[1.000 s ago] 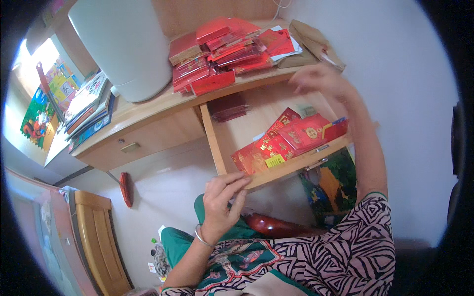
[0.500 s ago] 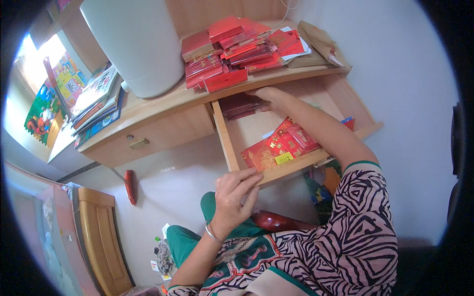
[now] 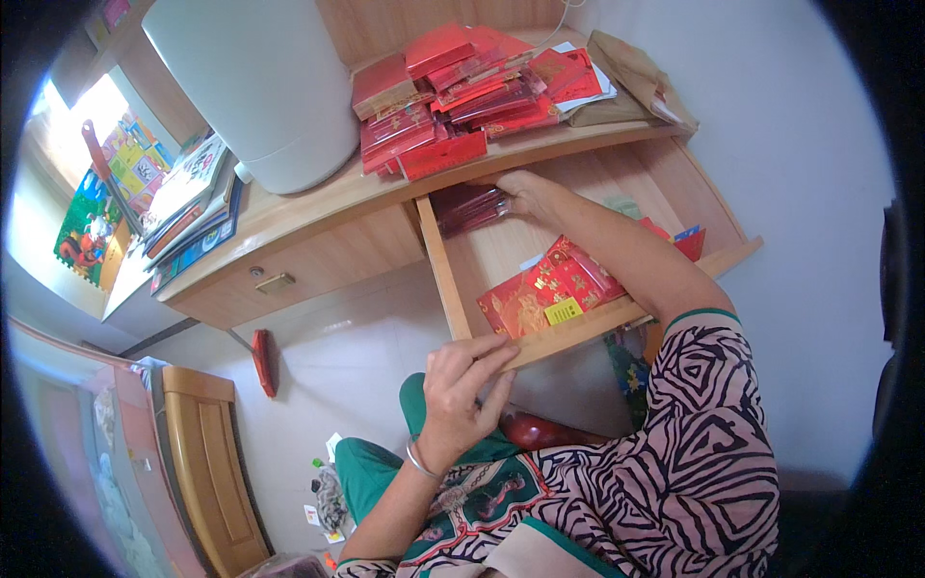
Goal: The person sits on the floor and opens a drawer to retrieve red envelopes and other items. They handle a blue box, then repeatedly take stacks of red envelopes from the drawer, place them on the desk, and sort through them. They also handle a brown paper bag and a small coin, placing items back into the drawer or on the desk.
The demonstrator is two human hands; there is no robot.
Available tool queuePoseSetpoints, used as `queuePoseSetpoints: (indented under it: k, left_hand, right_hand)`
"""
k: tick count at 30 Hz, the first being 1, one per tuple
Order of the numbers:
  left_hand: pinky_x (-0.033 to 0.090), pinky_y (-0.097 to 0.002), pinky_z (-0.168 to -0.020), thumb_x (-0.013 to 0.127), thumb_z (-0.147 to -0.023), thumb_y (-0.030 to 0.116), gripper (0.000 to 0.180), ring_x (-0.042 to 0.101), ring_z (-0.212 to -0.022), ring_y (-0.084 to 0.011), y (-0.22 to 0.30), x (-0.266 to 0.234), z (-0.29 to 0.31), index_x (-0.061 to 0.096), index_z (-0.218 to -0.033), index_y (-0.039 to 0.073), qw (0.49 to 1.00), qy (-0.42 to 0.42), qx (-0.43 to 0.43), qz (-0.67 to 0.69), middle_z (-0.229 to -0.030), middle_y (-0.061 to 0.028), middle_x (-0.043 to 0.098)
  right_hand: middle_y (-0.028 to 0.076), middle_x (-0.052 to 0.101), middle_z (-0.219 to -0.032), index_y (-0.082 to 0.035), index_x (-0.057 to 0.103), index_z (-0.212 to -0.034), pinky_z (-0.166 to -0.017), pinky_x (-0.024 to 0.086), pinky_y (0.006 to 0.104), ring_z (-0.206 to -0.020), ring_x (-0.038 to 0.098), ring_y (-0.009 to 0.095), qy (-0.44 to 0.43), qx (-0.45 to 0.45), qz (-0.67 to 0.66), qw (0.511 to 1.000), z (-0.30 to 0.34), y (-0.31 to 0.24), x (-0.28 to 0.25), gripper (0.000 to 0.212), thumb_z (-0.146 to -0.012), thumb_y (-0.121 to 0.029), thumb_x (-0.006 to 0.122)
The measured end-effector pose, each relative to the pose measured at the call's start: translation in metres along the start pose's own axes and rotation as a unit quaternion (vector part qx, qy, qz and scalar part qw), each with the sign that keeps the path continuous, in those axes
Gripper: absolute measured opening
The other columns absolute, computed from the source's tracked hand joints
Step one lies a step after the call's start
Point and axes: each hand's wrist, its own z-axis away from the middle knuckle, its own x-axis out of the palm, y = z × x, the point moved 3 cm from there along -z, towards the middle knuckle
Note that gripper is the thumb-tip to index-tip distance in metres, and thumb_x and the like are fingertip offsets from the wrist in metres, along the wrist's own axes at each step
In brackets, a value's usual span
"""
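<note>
My left hand (image 3: 461,390) grips the front left corner of the pulled-out wooden drawer (image 3: 578,328), fingertips over its top edge. Reaching across the drawer, my right hand (image 3: 528,196) has hold of the near end of a stack of dark red envelopes (image 3: 469,210) in clear wrapping at the back left. The desktop above partly hides its fingers and the stack. Toward the front of the drawer lie red and gold envelopes (image 3: 544,287), with a yellow label (image 3: 564,310) on one. My right forearm covers some of the drawer's contents.
A big pile of red envelope packs (image 3: 448,101) sits on the desk above the drawer, beside a brown paper bag (image 3: 631,82). Left of it stand a white cylindrical appliance (image 3: 255,96) and stacked books (image 3: 198,197). A closed drawer (image 3: 308,260) adjoins the pulled-out one.
My right hand has shifted slightly at the dark red envelopes, whose near ends now show more. My left hand stays at the drawer corner. The whole view has moved a little.
</note>
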Motion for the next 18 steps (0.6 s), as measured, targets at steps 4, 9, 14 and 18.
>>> queuePoseSetpoints:
  k: [4, 9, 14, 18]
  left_hand:
    - [0.044, -0.0353, -0.079, 0.072, -0.071, 0.004, 0.027, 0.060, -0.092, -0.0259, 0.001, 0.000, 0.000, 0.070, -0.098, 0.006, 1.000, 0.005, 0.014, -0.002, -0.106, -0.0096, 0.066]
    - [0.042, -0.0343, -0.076, 0.071, -0.073, 0.005, 0.026, 0.059, -0.092, -0.0248, -0.002, -0.001, 0.001, 0.069, -0.100, 0.006, 0.999, 0.009, 0.032, 0.005, -0.105, -0.0070, 0.065]
    - [0.043, -0.0343, -0.078, 0.070, -0.074, 0.005, 0.027, 0.059, -0.092, -0.0262, -0.001, -0.003, 0.004, 0.069, -0.101, 0.007, 0.998, 0.023, 0.052, 0.012, -0.105, -0.0084, 0.065]
    - [0.045, -0.0358, -0.083, 0.070, -0.075, 0.005, 0.028, 0.060, -0.098, -0.0282, 0.001, -0.007, 0.005, 0.068, -0.103, 0.006, 0.999, 0.008, 0.039, 0.032, -0.109, -0.0100, 0.064]
  right_hand:
    - [0.007, 0.070, -0.097, -0.007, 0.066, -0.103, -0.072, 0.055, 0.0399, -0.080, 0.067, 0.020, 0.075, 0.084, 0.050, 0.992, 0.007, -0.010, 0.003, 0.022, -0.086, -0.022, 0.066]
    - [0.010, 0.070, -0.097, -0.006, 0.066, -0.101, -0.076, 0.056, 0.0409, -0.083, 0.068, 0.023, 0.010, 0.143, 0.093, 0.985, 0.059, -0.051, 0.015, 0.023, -0.083, -0.019, 0.070]
    - [0.014, 0.068, -0.106, -0.001, 0.063, -0.108, -0.084, 0.055, 0.0417, -0.093, 0.068, 0.023, 0.018, 0.209, 0.103, 0.972, 0.163, -0.077, 0.014, 0.033, -0.081, -0.018, 0.073]
    - [0.015, 0.067, -0.111, 0.001, 0.062, -0.110, -0.091, 0.052, 0.0400, -0.100, 0.065, 0.023, 0.035, 0.185, 0.094, 0.978, 0.233, -0.094, 0.009, 0.035, -0.082, -0.018, 0.072]
